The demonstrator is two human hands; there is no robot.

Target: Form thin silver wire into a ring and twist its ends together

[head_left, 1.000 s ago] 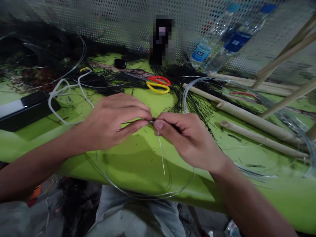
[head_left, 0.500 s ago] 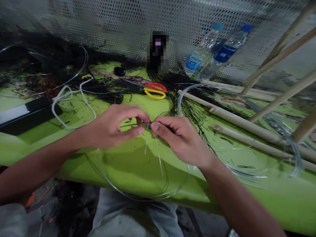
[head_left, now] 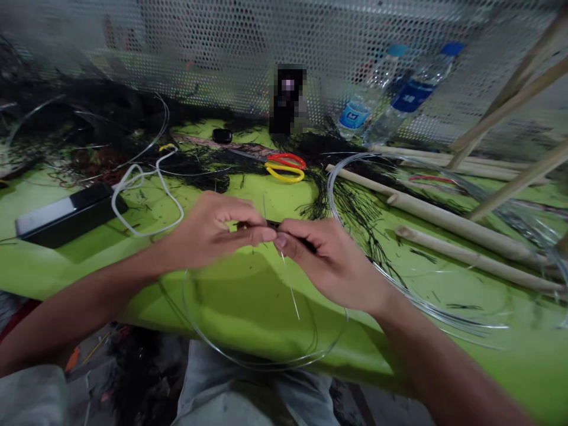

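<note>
My left hand (head_left: 213, 231) and my right hand (head_left: 331, 260) meet above the green table (head_left: 248, 296), fingertips touching. Both pinch a thin clear wire (head_left: 288, 278) together with a short dark strand at the point where they meet. A loose end of the wire hangs down from the pinch, and a wide loop (head_left: 261, 355) of it sags over the table's near edge toward my lap.
Red-and-yellow scissors (head_left: 286, 165) lie behind my hands among black fibres (head_left: 350, 201). Wooden sticks (head_left: 461, 228) and a coil of clear wire (head_left: 399, 284) lie at right. A white cord (head_left: 146, 192) and a black box (head_left: 66, 214) lie left. Two water bottles (head_left: 390, 94) lean on the perforated screen.
My hands stay pinched together on the wire; the left fingers have closed further onto the pinch. The second short wire end seen half a second ago no longer hangs down. The view shifted slightly.
</note>
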